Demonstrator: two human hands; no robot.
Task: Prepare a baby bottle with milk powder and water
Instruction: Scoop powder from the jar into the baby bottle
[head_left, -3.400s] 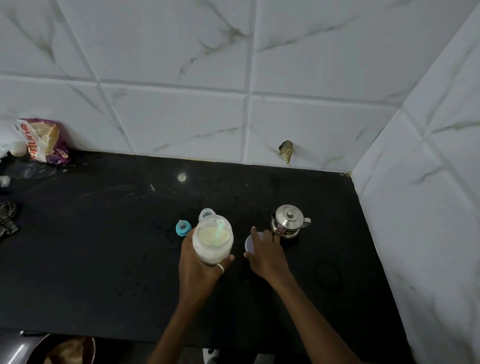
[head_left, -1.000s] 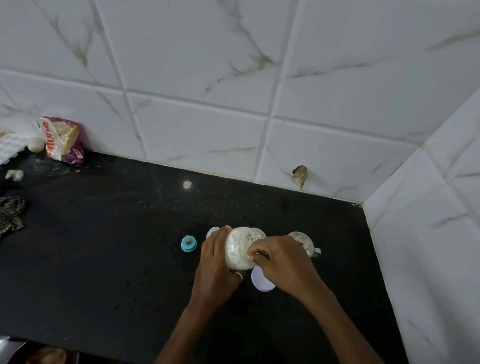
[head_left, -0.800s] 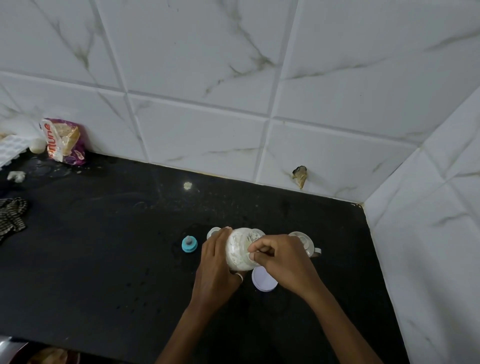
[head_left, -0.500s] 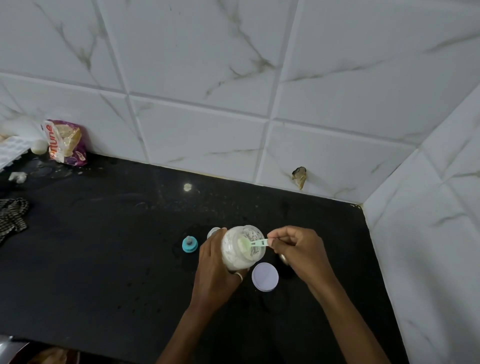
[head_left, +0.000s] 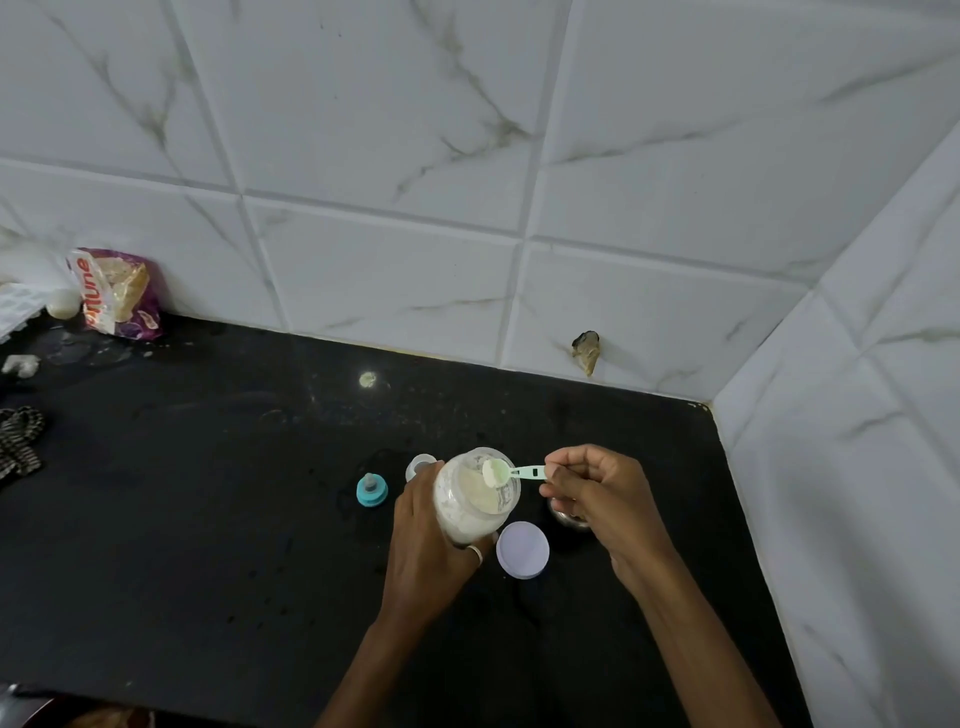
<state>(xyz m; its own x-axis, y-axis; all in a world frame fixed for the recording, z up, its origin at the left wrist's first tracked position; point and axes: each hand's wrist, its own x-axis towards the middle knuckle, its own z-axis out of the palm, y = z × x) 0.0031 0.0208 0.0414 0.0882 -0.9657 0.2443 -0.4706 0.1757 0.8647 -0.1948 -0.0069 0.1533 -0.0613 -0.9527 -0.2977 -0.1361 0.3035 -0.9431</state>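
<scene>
My left hand (head_left: 426, 545) wraps around a clear plastic jar of pale milk powder (head_left: 475, 493), tilting it so the open mouth faces up and to the right above the black stone countertop (head_left: 182, 519). A ring shows on one finger of that hand. My right hand (head_left: 597, 499) pinches the handle of a small mint-green plastic scoop (head_left: 511, 472), whose bowl sits at the jar's rim heaped with powder. The jar's round white lid (head_left: 522, 549) lies flat on the counter just below the jar, between my two wrists. A teal bottle nipple ring (head_left: 372, 489) stands just left of my left hand. Behind that hand's fingers, the rim of a clear baby bottle (head_left: 420, 464) peeks out; I cannot tell how full it is. A steel vessel (head_left: 569, 519) is mostly hidden under my right hand. Far left by the white marbled wall tiles (head_left: 389, 286), a purple snack packet (head_left: 117, 293) leans upright.
</scene>
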